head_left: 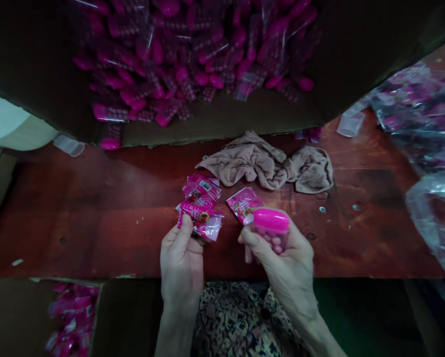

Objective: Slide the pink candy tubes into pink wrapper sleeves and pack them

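Note:
My left hand (182,253) pinches a small pink printed packet (196,212) between thumb and fingers. Beneath and behind it, more pink packets (203,188) lie in a loose pile on the red-brown table (126,218). In my right hand (285,258) is a clear container with a bright pink cap (270,220) and round pink pieces inside; the fingers are wrapped round it. A single pink packet (244,202) lies flat on the table just behind my right hand.
A large cardboard box (207,130) of pink-capped containers stands at the back. A crumpled cloth (255,161) lies before it. Clear cups (351,123) (69,145) flank the box. Plastic bags (430,114) fill the right side. Pink packages (74,317) lie in a lower-left box.

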The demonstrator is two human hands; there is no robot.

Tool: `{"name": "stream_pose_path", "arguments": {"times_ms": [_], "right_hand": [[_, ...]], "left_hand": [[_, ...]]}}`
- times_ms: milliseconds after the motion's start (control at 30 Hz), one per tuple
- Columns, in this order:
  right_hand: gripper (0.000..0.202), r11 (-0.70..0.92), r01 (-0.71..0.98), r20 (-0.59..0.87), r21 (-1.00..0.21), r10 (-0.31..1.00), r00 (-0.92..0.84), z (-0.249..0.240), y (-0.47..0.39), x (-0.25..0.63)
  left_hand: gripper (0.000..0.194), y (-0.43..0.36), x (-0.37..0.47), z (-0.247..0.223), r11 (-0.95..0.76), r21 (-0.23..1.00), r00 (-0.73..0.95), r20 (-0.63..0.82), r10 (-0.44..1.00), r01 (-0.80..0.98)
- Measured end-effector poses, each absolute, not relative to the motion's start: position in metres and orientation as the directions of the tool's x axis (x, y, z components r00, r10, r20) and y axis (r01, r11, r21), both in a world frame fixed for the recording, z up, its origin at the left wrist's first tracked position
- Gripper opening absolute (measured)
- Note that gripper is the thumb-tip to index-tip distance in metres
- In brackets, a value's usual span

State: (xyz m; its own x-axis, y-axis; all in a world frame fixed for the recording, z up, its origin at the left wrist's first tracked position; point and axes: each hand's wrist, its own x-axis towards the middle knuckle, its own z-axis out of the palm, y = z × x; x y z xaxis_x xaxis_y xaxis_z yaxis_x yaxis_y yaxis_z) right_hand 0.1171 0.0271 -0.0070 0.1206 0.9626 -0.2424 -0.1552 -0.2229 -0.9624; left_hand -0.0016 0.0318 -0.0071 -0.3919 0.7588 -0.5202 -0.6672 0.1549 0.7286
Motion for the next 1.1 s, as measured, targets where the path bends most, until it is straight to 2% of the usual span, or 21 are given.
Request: {"name": "stream_pose_path", "arguments": {"times_ms": [133, 233, 367, 567, 733, 867, 933, 1033, 1100], "right_hand": [[0.016, -0.322, -0.24, -0.305, -0.916, 0.947, -0.103, -0.007, 0.02, 0.115], [0.019, -0.363, -0.285, -0.332, -0.887, 0.931, -0.152, -0.006, 0.017, 0.11], [0.023, -0.401, -0.248, -0.371, -0.882, 0.915, -0.158, -0.007, 0.018, 0.109], [0.03, -0.457, -0.177, -0.419, -0.872, 0.882, -0.214, -0.011, 0.018, 0.117], [0.03, -0.474, -0.188, -0.434, -0.86, 0.874, -0.219, -0.01, 0.021, 0.12], [0.031, -0.478, -0.22, -0.442, -0.85, 0.875, -0.195, -0.01, 0.023, 0.12], [0.031, -0.474, -0.243, -0.441, -0.846, 0.879, -0.18, -0.01, 0.023, 0.12], [0.033, -0.468, -0.273, -0.442, -0.841, 0.884, -0.154, -0.009, 0.022, 0.119], [0.035, -0.465, -0.29, -0.441, -0.836, 0.885, -0.149, -0.007, 0.021, 0.118]], "left_hand": [[0.016, 0.033, -0.002, -0.004, 0.185, 0.701, -0.334, -0.534, 0.777, -0.689], [0.018, 0.032, 0.0, -0.002, 0.203, 0.71, -0.302, -0.516, 0.801, -0.674], [0.019, 0.03, 0.004, 0.001, 0.226, 0.713, -0.277, -0.515, 0.811, -0.664], [0.017, 0.03, 0.009, 0.001, 0.251, 0.758, -0.336, -0.526, 0.781, -0.602], [0.013, 0.03, 0.009, -0.005, 0.233, 0.791, -0.353, -0.488, 0.798, -0.566], [0.029, 0.029, 0.006, -0.009, 0.171, 0.8, -0.325, -0.416, 0.849, -0.575], [0.03, 0.03, 0.006, -0.009, 0.178, 0.804, -0.301, -0.404, 0.864, -0.568], [0.025, 0.031, 0.01, -0.006, 0.249, 0.804, -0.274, -0.447, 0.851, -0.54], [0.015, 0.031, 0.014, -0.004, 0.275, 0.795, -0.263, -0.47, 0.843, -0.54]]}}
